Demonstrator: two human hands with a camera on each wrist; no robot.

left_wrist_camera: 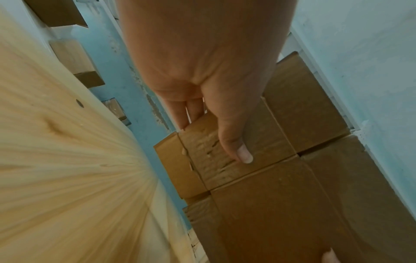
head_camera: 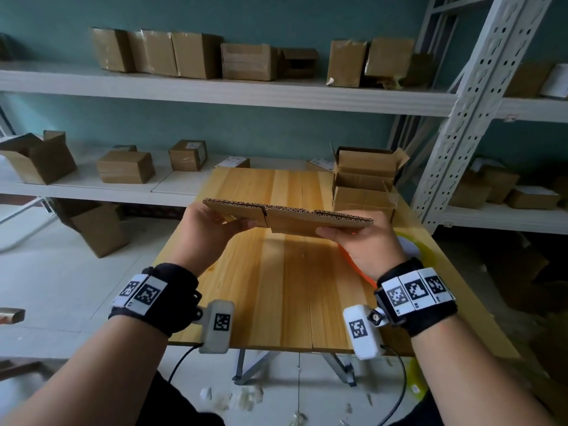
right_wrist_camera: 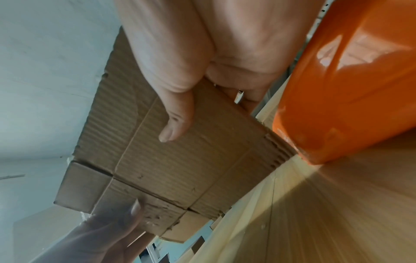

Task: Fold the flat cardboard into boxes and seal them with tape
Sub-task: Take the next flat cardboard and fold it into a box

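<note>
A flat, folded brown cardboard blank [head_camera: 287, 216] is held level in the air above the wooden table [head_camera: 276, 287]. My left hand [head_camera: 215, 224] pinches its left end, thumb on the near face and fingers behind, as the left wrist view shows on the cardboard [left_wrist_camera: 258, 178]. My right hand [head_camera: 353, 238] pinches the right end, thumb lying across the corrugated face [right_wrist_camera: 180, 160]. An orange tape dispenser [right_wrist_camera: 337, 89] lies on the table under my right wrist, with a roll of clear tape [head_camera: 412, 244] beside it.
A stack of folded cardboard boxes [head_camera: 365, 176] stands at the table's far right corner. White shelves [head_camera: 215, 93] behind hold several brown boxes. A metal rack upright [head_camera: 479, 103] rises to the right. Scraps litter the floor [head_camera: 246, 398] under the table.
</note>
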